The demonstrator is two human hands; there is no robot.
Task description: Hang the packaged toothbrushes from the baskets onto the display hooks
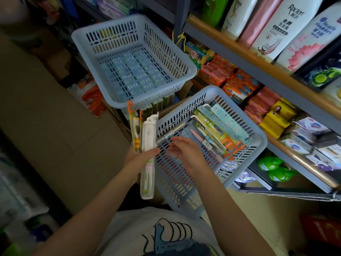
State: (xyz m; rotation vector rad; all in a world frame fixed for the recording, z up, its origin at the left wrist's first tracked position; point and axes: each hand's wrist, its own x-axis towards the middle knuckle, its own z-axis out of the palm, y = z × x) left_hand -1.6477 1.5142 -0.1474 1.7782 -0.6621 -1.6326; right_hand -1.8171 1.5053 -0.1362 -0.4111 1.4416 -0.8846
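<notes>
Two pale blue slotted baskets stand before me. The far basket [132,58] holds nothing. The near basket [245,124] holds several packaged toothbrushes [219,130] piled along its right side. My left hand [140,156] grips a bundle of packaged toothbrushes [148,145] upright just outside the near basket's left wall; a white pack is in front and an orange pack behind. My right hand [184,150] hovers inside the near basket with fingers loosely spread, holding nothing. A clear-wrapped toothbrush [171,133] lies on the basket floor just above its fingertips. No display hooks are in view.
Shelves on the right carry shampoo bottles [287,24], soap packs [238,84] and boxed soaps [302,137]. Cardboard boxes [120,117] sit under the baskets. Brown floor tiles [46,117] lie to the left. Packaged goods line the dim left edge.
</notes>
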